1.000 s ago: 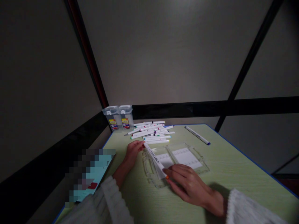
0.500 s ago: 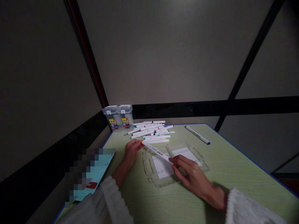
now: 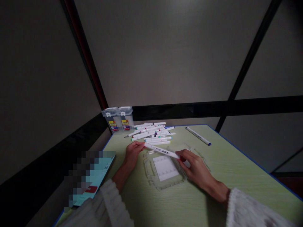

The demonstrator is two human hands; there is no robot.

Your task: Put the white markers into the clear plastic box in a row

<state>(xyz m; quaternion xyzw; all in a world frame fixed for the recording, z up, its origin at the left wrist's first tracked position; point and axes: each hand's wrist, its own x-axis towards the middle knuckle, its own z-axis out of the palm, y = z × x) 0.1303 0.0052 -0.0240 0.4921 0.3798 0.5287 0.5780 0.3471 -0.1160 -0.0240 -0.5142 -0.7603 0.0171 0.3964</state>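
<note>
A white marker (image 3: 162, 150) spans the gap between my two hands, held slightly tilted above the table. My left hand (image 3: 134, 153) pinches its left end, where a bit of orange shows. At the other end, the fingers of my right hand (image 3: 194, 167) are closed round the tip, which they mostly hide. Below the marker lies an opened clear plastic case (image 3: 163, 186) with a white insert (image 3: 165, 168) in it. My right hand covers part of the case's right half. Beyond my hands is a loose pile of white markers (image 3: 151, 130) with coloured ends.
Two clear lidded boxes (image 3: 117, 119) with yellow labels stand at the back left corner. One blue-ended marker (image 3: 198, 136) lies alone at the back right. A tablet-like device (image 3: 100, 176), partly pixelated, rests at the left edge. Walls rise behind and left of the table (image 3: 236, 176).
My right hand has risen a little and moved right, bringing the marker closer to level. My left hand stays nearly in place, still pinching its end. The view has shifted slightly.
</note>
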